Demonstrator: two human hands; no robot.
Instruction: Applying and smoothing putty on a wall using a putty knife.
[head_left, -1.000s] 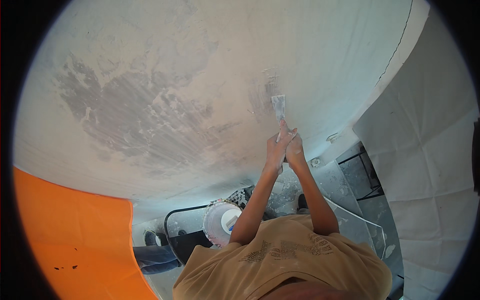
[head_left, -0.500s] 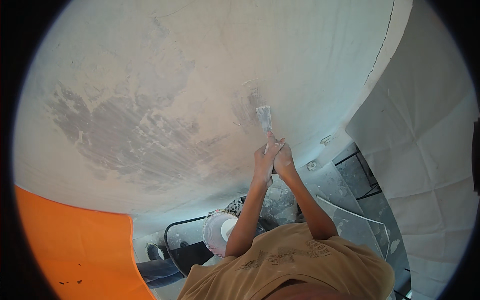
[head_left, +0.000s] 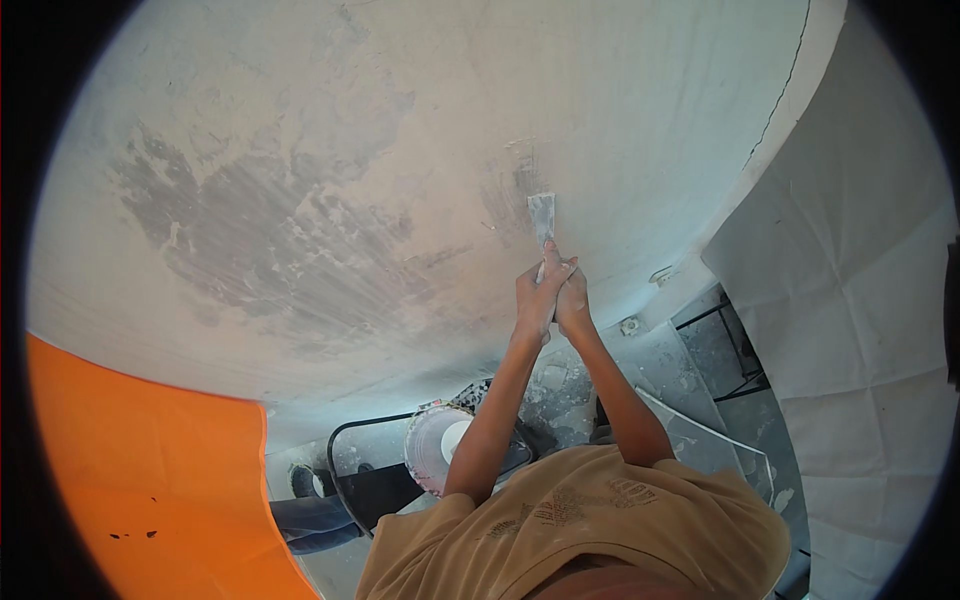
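Both my hands are closed round one putty knife, its flat metal blade smeared whitish and set against the pale wall. My left hand wraps the handle, with a finger stretched up toward the blade. Pressed against it from the right is my right hand, its fingers also closed at the handle. Most of the handle is hidden by my hands. A small grey scraped patch lies around the blade's tip. Farther left spreads a larger grey scraped patch with streaks.
Below my left forearm a whitish bucket stands by a black-framed chair. An orange sheet hangs at left, a pale sheet at right. Another person's jeans-clad leg shows lower left. A wall socket sits low.
My hands and the putty knife have moved slightly up the wall. The whole view has also shifted a little. My grip looks the same.
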